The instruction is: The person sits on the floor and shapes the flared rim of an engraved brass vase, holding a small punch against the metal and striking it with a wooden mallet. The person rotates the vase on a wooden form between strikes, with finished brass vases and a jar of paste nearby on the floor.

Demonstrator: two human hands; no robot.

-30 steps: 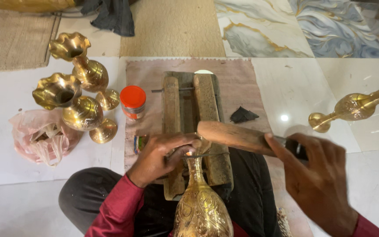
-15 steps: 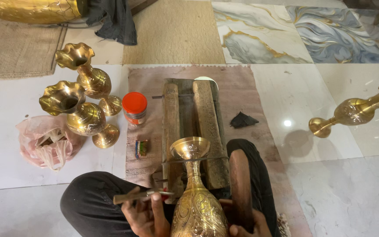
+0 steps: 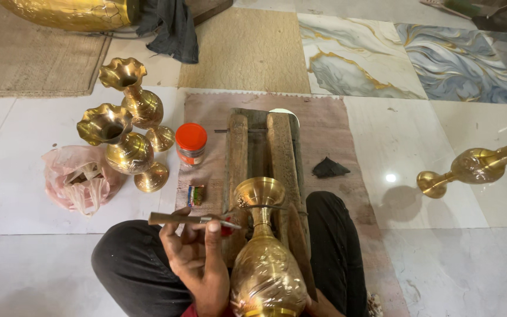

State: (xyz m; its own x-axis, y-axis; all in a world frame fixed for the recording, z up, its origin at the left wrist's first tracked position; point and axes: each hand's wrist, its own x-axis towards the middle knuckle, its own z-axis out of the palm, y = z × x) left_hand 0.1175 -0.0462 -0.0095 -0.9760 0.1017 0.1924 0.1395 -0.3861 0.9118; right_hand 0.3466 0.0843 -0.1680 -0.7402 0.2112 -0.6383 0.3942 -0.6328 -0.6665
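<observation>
Brass gleamed everywhere on that floor. The person sat cross-legged in dark trousers, with a tall brass vase (image 3: 267, 258) standing upright between the knees, its flared mouth level with the near end of a wooden block (image 3: 265, 152) that lay on a worn pinkish mat (image 3: 324, 129). The left hand (image 3: 198, 258) was raised just beside the vase's neck, fingers curled and thumb pressed down, pinching a thin metal tool (image 3: 192, 219) that lay level, its wooden end pointing left and its tip reaching toward the rim of the vase. I could not tell whether the tip touched the metal. The right hand (image 3: 319, 306) barely showed at the bottom edge, behind the belly of the vase and against it; whether its fingers were spread or closed I could not tell.

To the left of the mat stood 2 smaller vases (image 3: 125, 126) with frilled mouths, close together on the white tiles, with a crumpled pink plastic bag (image 3: 74, 182) just beside them. A small jar with an orange lid (image 3: 191, 144) stood on the mat's left edge, and a little coloured packet (image 3: 195, 195) lay near it, closer to the person. A scrap of black cloth (image 3: 328, 169) lay on the mat to the right of the block. Well apart on the right, another brass piece (image 3: 476, 165) lay on its side on the glossy tile. At the top, a dark cloth (image 3: 174, 26) rested by a large brass vessel (image 3: 68, 12) and a woven straw mat (image 3: 247, 50).
</observation>
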